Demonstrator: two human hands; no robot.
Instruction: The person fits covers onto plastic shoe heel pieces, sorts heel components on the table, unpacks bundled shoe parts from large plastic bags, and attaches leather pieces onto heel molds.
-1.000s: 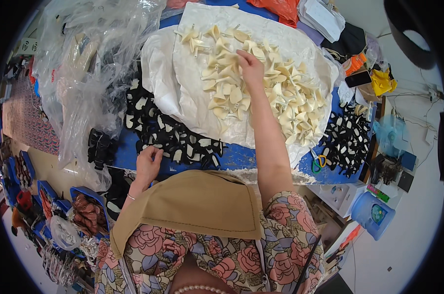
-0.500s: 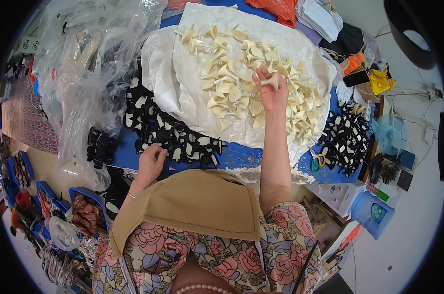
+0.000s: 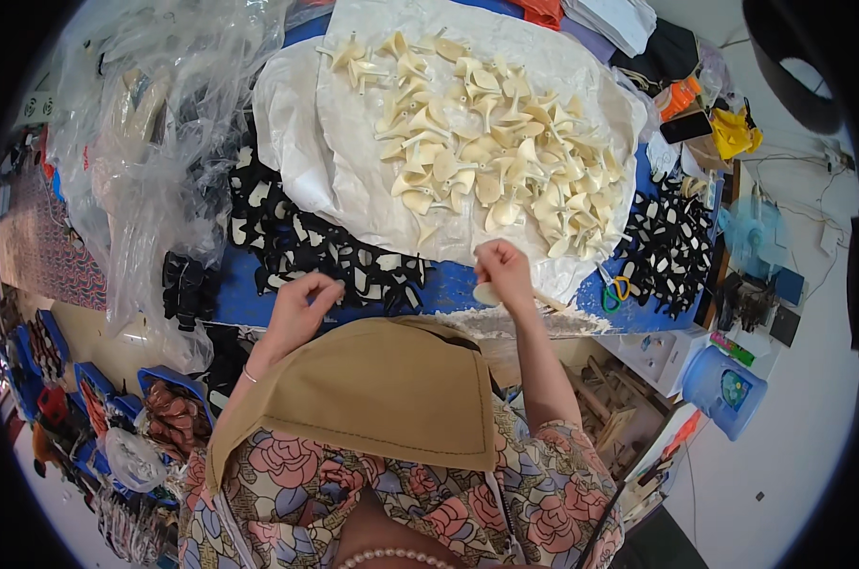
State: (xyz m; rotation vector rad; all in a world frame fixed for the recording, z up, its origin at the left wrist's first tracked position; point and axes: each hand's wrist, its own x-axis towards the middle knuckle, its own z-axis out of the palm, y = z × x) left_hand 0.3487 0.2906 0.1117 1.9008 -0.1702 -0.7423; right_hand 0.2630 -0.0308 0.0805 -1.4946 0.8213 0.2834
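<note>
My right hand is at the near edge of a white cloth sheet, its fingers pinched on a cream flared piece. The rounded end of this cream flared piece shows below the fingers; the hand hides the rest. On the sheet lies a heap of similar cream pieces, flared like petals with thin stems. My left hand is beside a pile of black pieces with white patches. Its fingers are curled with thumb and fingertips close together; whatever they might hold does not show.
Scissors with green and yellow handles lie right of the sheet, by a second black-and-white pile. A phone rests farther back. Clear plastic bags cover the left side. Blue bins stand lower left, a blue water jug lower right.
My right hand has come back from over the heap to the sheet's near edge, carrying a cream piece. My left hand stays near the black pieces, its fingers slightly shifted.
</note>
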